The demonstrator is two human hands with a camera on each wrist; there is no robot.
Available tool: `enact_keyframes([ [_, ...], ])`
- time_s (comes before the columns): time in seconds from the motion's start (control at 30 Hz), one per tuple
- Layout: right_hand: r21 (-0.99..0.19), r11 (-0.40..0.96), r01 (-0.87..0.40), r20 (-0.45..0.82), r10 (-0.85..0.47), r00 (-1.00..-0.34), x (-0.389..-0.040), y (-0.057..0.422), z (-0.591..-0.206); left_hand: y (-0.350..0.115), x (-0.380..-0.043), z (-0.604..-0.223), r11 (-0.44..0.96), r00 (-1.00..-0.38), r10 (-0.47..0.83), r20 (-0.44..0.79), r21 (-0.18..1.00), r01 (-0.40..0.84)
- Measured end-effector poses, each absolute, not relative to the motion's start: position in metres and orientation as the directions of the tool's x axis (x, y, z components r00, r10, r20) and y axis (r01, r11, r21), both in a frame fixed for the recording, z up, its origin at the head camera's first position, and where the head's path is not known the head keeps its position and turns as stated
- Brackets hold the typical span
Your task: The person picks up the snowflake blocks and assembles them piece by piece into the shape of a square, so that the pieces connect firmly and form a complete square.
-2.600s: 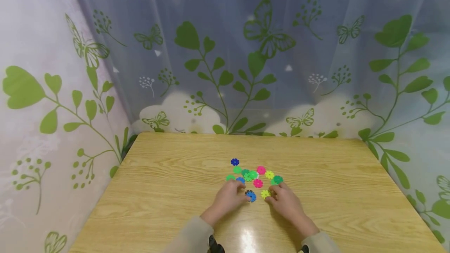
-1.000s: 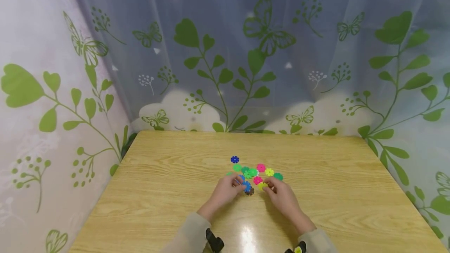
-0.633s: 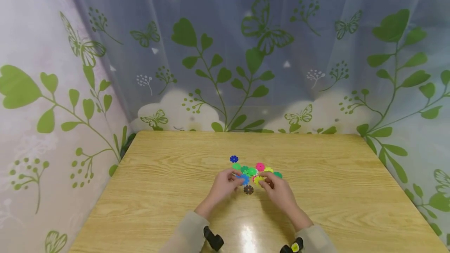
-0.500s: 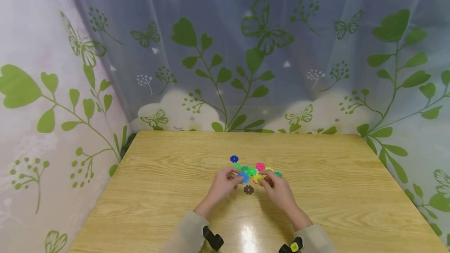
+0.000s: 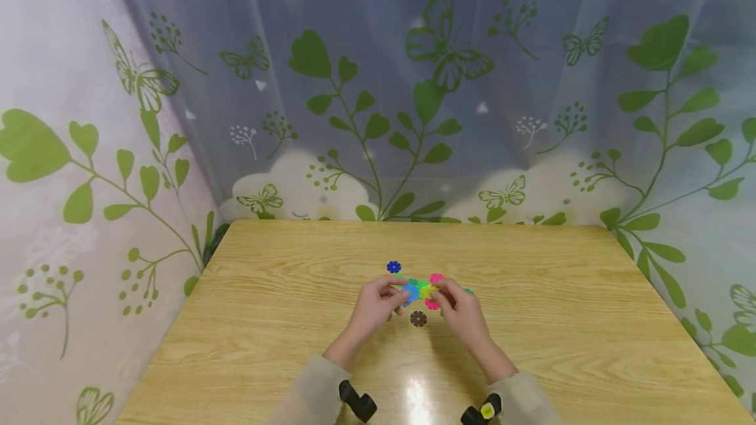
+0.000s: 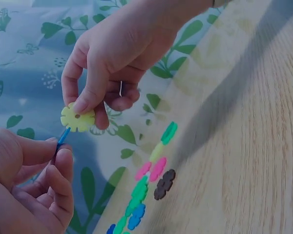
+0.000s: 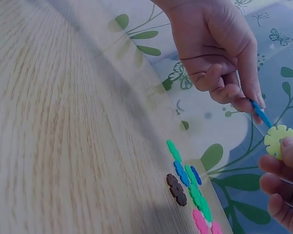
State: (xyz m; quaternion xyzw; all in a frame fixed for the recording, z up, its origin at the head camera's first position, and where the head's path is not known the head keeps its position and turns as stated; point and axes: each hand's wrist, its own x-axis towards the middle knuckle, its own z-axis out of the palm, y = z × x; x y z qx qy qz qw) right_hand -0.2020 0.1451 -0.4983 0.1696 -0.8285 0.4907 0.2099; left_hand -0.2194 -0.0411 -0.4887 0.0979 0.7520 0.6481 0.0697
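My left hand (image 5: 373, 305) pinches a blue notched plastic disc (image 7: 260, 114), one of the flower-shaped interlocking kind, between thumb and forefinger. A yellow disc of the same sort (image 6: 79, 118) is pinched in my right hand (image 5: 464, 312). Both are held up over the table, and in the left wrist view the blue disc stands edge-on with its end right at the yellow disc's notched rim. Below them a brown disc (image 5: 418, 319) lies flat on the wood, nearest to me.
On the wooden table (image 5: 283, 281) several loose discs lie behind the hands: a dark blue one (image 5: 394, 267), pink ones (image 6: 158, 169), green ones (image 7: 198, 197) and another blue one (image 6: 136, 216). A patterned curtain (image 5: 366, 149) hangs along the table's back edge.
Both hands have picked up their discs from the table, moved forward and brought them together. The brown disc, partly under the blue one at first, is now uncovered.
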Motion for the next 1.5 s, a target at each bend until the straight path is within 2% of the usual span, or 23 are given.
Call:
enact_keyframes([
  [0.4, -0.892, 0.314, -0.324, 0.329, -0.038, -0.944, -0.200, 0.137, -0.493, -0.040, -0.216, -0.483, 0.136, -0.978, 0.208, 0.015, 0.990, 0.044],
  [0.7, -0.935, 0.193, -0.298, 0.298, -0.029, -0.954, -0.186, 0.129, -0.467, -0.038, -0.214, -0.480, 0.076, -0.981, 0.196, 0.005, 0.997, 0.021],
  [0.9, -0.954, 0.137, -0.267, 0.269, -0.003, -0.963, -0.193, 0.128, -0.482, -0.037, -0.206, -0.465, 0.027, -0.979, 0.202, -0.027, 0.999, -0.022],
  [1.1, -0.935, 0.086, -0.344, 0.347, 0.021, -0.938, -0.190, 0.123, -0.487, -0.037, -0.212, -0.475, -0.003, -0.978, 0.187, -0.092, 0.996, -0.095],
  [1.33, -0.909, 0.117, -0.401, 0.409, 0.058, -0.911, -0.182, 0.115, -0.481, -0.037, -0.216, -0.476, -0.026, -0.973, 0.206, -0.100, 0.994, -0.107],
  [1.5, -0.881, 0.171, -0.440, 0.452, 0.039, -0.891, -0.181, 0.115, -0.481, -0.039, -0.216, -0.476, -0.057, -0.967, 0.235, -0.102, 0.991, -0.119],
])
